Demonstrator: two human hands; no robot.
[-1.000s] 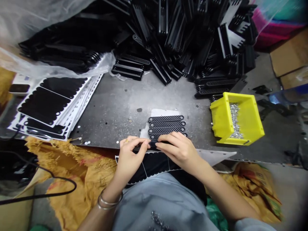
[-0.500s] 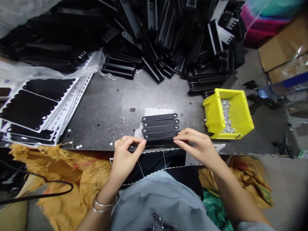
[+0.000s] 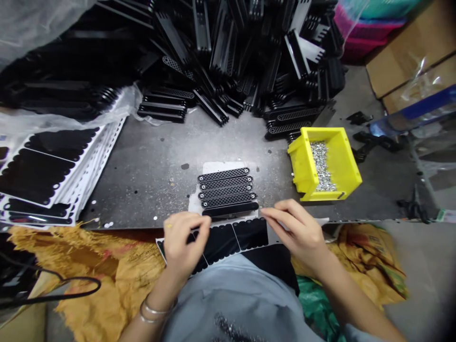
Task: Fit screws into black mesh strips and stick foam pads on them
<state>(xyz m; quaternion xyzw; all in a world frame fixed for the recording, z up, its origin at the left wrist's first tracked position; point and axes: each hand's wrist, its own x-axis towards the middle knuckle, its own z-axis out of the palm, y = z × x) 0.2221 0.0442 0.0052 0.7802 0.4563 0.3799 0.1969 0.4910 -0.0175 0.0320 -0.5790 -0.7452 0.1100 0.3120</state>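
"Where's the black strip [image 3: 230, 209]?"

"On the table [image 3: 142, 194], nearest of its row, by the near edge, long axis running left to right."

"Which hand is closer?"

"The right hand [image 3: 295, 232], open, fingertips just beside the strip's right end."

"And the left hand [image 3: 185, 242]?"

"Fingers bunched near the left end; can't tell if they hold anything."

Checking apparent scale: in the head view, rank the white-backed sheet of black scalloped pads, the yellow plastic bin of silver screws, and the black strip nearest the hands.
Largest to smallest: sheet of black pads; yellow plastic bin; black strip. Bin and strip look close in length, so that order is unsure.
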